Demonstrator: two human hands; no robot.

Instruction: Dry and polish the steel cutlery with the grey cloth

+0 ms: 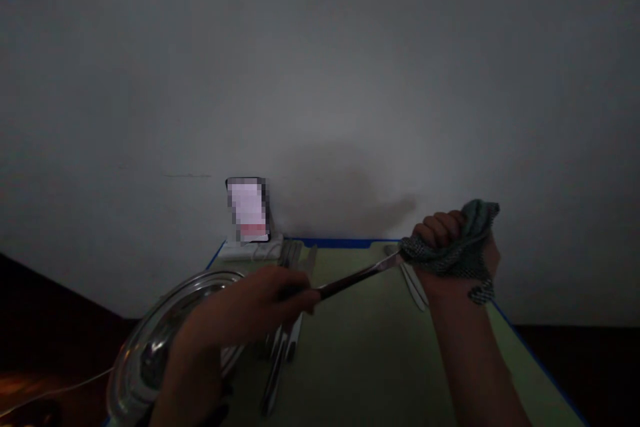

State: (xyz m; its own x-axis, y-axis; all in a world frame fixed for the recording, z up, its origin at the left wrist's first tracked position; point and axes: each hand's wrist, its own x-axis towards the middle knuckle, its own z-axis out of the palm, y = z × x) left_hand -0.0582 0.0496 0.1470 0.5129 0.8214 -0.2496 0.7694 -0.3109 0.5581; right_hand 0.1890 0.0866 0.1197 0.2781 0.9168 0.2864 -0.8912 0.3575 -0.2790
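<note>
My left hand [260, 300] is closed round the handle end of a long, slim metal utensil [353, 281], which slants up to the right above the table. Its far end disappears into a green-grey checked cloth [450, 259], so I cannot tell whether it is a knife, fork or spoon. Bunched in my right hand [439, 228], the cloth wraps that end, with the fingers curled shut over it. Beneath my left hand lie several pieces of metal cutlery [275, 370], partly hidden. More cutlery [414, 288] rests beside my right wrist.
A shiny metal bowl [125, 373] stands at the table's left, partly behind my left forearm. At the back, a phone [249, 210] leans on the grey wall [320, 80] above a white power strip [245, 251]. The pale green tabletop [370, 360] has a blue edge.
</note>
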